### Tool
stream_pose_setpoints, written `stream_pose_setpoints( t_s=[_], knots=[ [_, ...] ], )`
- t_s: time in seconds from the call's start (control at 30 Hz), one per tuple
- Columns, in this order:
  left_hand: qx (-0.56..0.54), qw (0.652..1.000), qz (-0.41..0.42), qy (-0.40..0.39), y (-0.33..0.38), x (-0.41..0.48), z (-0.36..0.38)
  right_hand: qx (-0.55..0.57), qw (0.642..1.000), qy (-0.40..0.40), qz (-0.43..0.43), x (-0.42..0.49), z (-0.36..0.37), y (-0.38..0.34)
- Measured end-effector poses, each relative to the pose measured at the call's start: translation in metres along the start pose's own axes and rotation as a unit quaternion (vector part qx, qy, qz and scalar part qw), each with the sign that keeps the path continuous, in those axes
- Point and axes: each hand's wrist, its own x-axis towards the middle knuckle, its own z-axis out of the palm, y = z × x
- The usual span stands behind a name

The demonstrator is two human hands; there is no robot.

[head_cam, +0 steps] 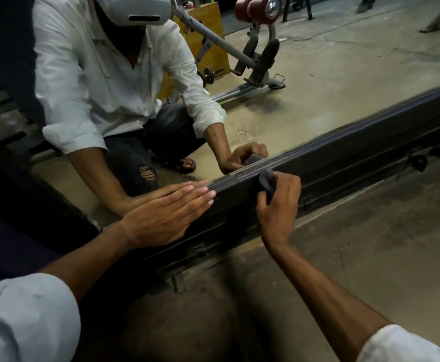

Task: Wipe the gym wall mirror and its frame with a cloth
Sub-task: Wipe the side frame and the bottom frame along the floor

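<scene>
The wall mirror (318, 74) fills the upper part of the head view and reflects me crouching. Its dark bottom frame (357, 152) runs diagonally from lower left to upper right, just above the floor. My right hand (279, 205) grips a small grey cloth (266, 180) and holds it against the frame's top edge and front face. My left hand (166, 212) lies flat with straight fingers on the frame, its fingertips at the mirror's lower edge, a short way left of the cloth. Most of the cloth is hidden inside my fingers.
A dusty concrete floor (344, 257) lies below the frame. Metal brackets (417, 162) stick out under the frame at the right. The mirror reflects a gym bench with red rollers (255, 9) and a yellow box (208, 35) behind me.
</scene>
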Motion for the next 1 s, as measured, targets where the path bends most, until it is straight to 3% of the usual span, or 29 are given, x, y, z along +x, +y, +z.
stream_pose_setpoints(
  t_s=[0.13, 0.2, 0.27, 0.37, 0.43, 0.53, 0.6, 0.67, 0.73, 0.77, 0.83, 0.9, 1.0],
  knots=[
    [0.005, 1.000, 0.002, -0.005, -0.001, 0.001, -0.004, -0.018, 0.966, -0.143, -0.213, -0.016, -0.001, -0.019],
    [0.002, 1.000, 0.004, -0.006, -0.001, 0.000, -0.004, -0.044, 0.946, -0.156, -0.280, 0.000, -0.006, -0.018],
    [0.007, 1.000, 0.005, -0.001, -0.001, -0.001, -0.003, -0.041, 0.961, -0.119, -0.245, 0.022, -0.014, -0.006],
    [0.014, 1.000, -0.001, 0.007, 0.000, 0.000, 0.000, -0.031, 0.999, -0.014, -0.043, 0.052, -0.025, 0.015],
    [0.014, 1.000, -0.004, 0.005, 0.001, 0.000, 0.001, -0.030, 0.999, 0.016, 0.017, 0.051, -0.023, 0.013],
    [0.008, 1.000, -0.003, 0.010, 0.001, 0.000, -0.001, -0.026, 0.991, -0.066, -0.116, 0.024, -0.014, -0.011],
    [0.001, 1.000, -0.003, 0.013, 0.001, 0.000, -0.002, -0.027, 0.951, -0.168, -0.257, 0.011, -0.014, -0.019],
    [-0.012, 1.000, -0.008, 0.009, 0.002, -0.001, -0.003, -0.042, 0.925, -0.208, -0.315, 0.023, -0.021, -0.014],
    [-0.028, 1.000, -0.007, 0.002, 0.000, 0.004, -0.005, -0.042, 0.960, -0.160, -0.228, 0.041, -0.029, -0.002],
    [-0.030, 1.000, 0.002, 0.002, -0.001, 0.013, -0.007, -0.041, 0.984, -0.108, -0.133, 0.048, -0.033, 0.003],
    [-0.018, 0.999, 0.031, 0.018, -0.004, 0.041, -0.011, -0.042, 0.999, -0.020, 0.026, 0.051, -0.032, 0.007],
    [-0.015, 0.998, 0.049, 0.028, -0.004, 0.068, -0.013, -0.057, 0.998, -0.013, 0.023, 0.036, -0.021, 0.000],
    [-0.029, 0.998, 0.029, 0.052, 0.000, 0.083, -0.007, -0.062, 0.992, -0.096, -0.043, 0.006, -0.005, -0.006]
  ],
)
